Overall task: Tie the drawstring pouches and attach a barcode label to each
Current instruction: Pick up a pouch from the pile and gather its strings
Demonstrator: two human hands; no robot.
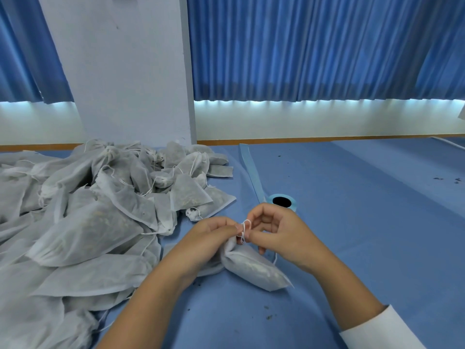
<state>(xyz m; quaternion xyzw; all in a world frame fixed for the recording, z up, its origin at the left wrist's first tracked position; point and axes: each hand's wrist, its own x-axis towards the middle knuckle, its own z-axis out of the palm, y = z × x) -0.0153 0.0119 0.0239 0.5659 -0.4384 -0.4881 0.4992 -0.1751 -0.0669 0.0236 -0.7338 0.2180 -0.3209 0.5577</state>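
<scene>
While the left hand (pixel 214 233) and right hand (pixel 274 230) pinch the white drawstring (pixel 245 226) at its neck, the pouch (pixel 254 268) lies on the blue table (pixel 364 210) beneath them. Heaped pouches (pixel 88 210) crowd nine o'clock, and a label roll (pixel 283 200) sits at twelve, just beyond the knuckles.

Blue curtains (pixel 314 51) w/ pillar (pixel 125 71) (white)

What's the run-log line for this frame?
step: tying drawstring | left hand: pinches drawstring | right hand: pinches drawstring | pouch: lying on blue table | label roll: untouched, beyond hands | pouch pile: left
</scene>
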